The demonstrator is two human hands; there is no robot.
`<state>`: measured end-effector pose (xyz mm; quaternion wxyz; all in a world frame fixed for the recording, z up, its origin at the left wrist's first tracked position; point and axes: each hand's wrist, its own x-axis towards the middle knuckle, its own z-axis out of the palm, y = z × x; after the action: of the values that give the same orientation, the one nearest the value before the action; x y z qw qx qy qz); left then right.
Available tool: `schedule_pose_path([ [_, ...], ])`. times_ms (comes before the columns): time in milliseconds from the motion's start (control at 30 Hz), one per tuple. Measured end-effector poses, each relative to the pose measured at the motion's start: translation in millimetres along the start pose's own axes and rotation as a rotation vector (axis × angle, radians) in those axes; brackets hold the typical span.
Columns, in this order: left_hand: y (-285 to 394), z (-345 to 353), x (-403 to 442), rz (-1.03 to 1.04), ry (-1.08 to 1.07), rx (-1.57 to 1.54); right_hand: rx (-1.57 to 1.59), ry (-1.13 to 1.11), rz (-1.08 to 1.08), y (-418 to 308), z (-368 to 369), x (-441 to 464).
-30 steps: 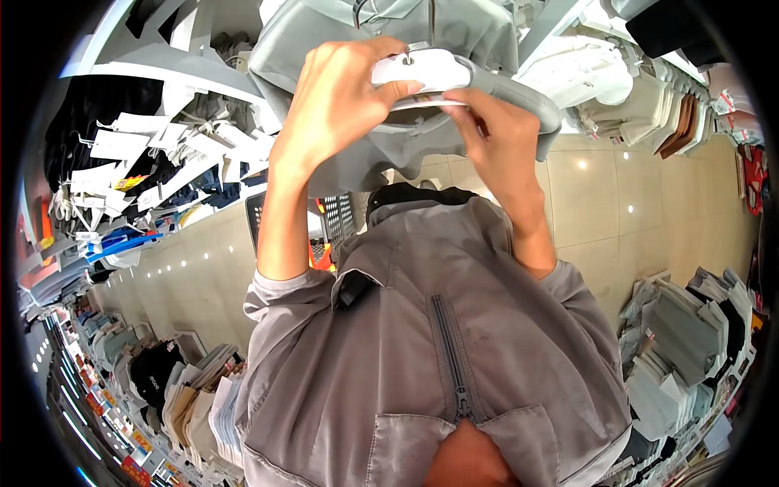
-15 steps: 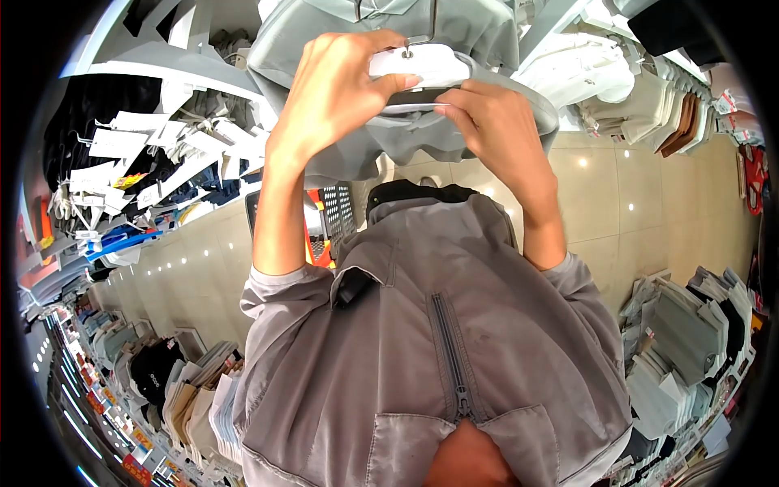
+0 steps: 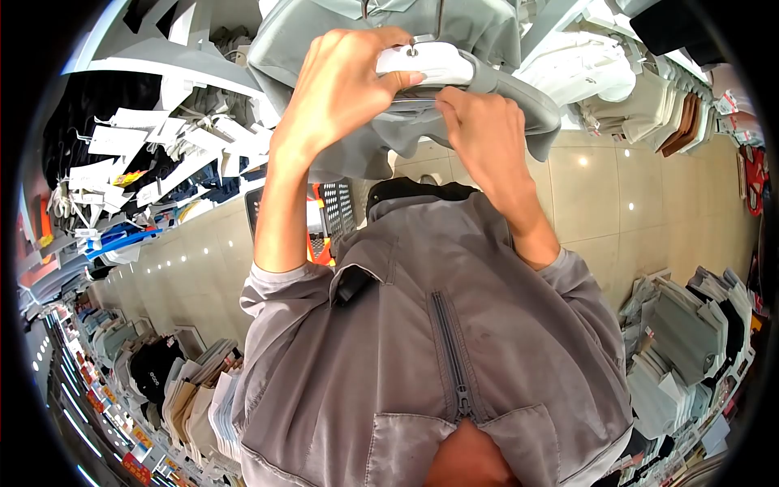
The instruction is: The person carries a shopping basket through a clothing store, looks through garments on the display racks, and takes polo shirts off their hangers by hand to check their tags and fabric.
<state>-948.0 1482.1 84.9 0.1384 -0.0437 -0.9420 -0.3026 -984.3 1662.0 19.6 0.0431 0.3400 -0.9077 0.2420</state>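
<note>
A white hanger [image 3: 434, 62] with a metal hook is at the top centre, inside the neck of a grey garment [image 3: 507, 93]. The fingers and thumb of my left hand [image 3: 341, 89] are closed round the hanger's left part. Just right of it, my right hand [image 3: 485, 130] pinches the garment's collar edge between thumb and bent fingers, below the hanger. Behind both hands hangs another light grey-green shirt [image 3: 324, 32]. The garment's lower part drapes down beneath my hands.
Racks of tagged clothes [image 3: 122, 146] stand at the left. White and beige garments [image 3: 641, 114] hang at the upper right. Folded clothes [image 3: 690, 333] are stacked at the lower right. A black and orange basket [image 3: 337, 211] stands on the tiled floor [image 3: 596, 195].
My right hand dipped outward, then came back in, its fingers now more curled at the collar edge. The hanger and my left hand have shifted only slightly.
</note>
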Motion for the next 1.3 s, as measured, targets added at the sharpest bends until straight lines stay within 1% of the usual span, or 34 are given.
schedule_pose_path([
  [133, 1, 1, -1, -0.002, -0.004, 0.02, -0.002, 0.045, 0.012, 0, 0, -1],
  [200, 2, 0, -1, -0.012, -0.01, 0.03, 0.146, 0.058, -0.116, -6, 0, 0],
  [233, 4, 0, 0, -0.013, -0.021, 0.045, 0.146, 0.059, -0.115, -7, 4, 0],
  [300, 7, 0, 0, -0.013, -0.032, 0.061, 0.092, -0.013, -0.181, -7, 12, 0],
  [367, 9, 0, 0, -0.06, -0.081, 0.015, 0.113, -0.01, -0.202, -11, 12, 3],
  [433, 11, 0, -1, -0.055, -0.091, 0.01, 0.132, -0.008, -0.218, -14, 11, 6],
  [500, 12, 2, -1, -0.047, -0.105, 0.001, 0.038, 0.027, -0.294, -21, 10, 9],
  [567, 9, 4, -1, 0.037, -0.061, 0.021, -0.009, 0.01, -0.307, -26, 11, 15],
  [600, 8, 4, -1, 0.038, -0.062, 0.021, -0.056, -0.008, -0.322, -28, 12, 16],
  [733, 4, 0, -2, 0.018, -0.027, 0.022, -0.019, -0.018, -0.313, -31, 14, 13],
  [800, 2, -5, -4, -0.008, -0.018, 0.011, 0.301, 0.148, -0.286, -27, 8, 4],
  [833, 1, -8, -5, -0.033, -0.026, 0.018, 0.302, 0.144, -0.296, -25, 5, -1],
  [900, -1, -11, -9, -0.066, -0.033, 0.024, 0.383, 0.226, -0.055, -17, -3, -15],
  [933, -2, -11, -9, -0.052, 0.001, 0.013, 0.381, 0.221, 0.006, -13, -6, -21],
  [967, -2, -10, -10, -0.036, 0.034, 0.003, 0.381, 0.219, 0.004, -12, -8, -28],
  [1033, -1, -10, -9, -0.035, 0.041, -0.004, 0.459, 0.172, 0.17, -12, -8, -39],
  [1167, 2, -8, -7, -0.016, 0.054, -0.016, 0.54, 0.119, 0.193, -16, 7, -50],
  [1267, 1, -4, -5, 0.034, 0.074, -0.05, 0.574, -0.05, 0.204, -19, 13, -45],
  [1300, 3, -4, -5, 0.035, 0.072, -0.05, 0.575, -0.049, 0.206, -21, 14, -44],
])
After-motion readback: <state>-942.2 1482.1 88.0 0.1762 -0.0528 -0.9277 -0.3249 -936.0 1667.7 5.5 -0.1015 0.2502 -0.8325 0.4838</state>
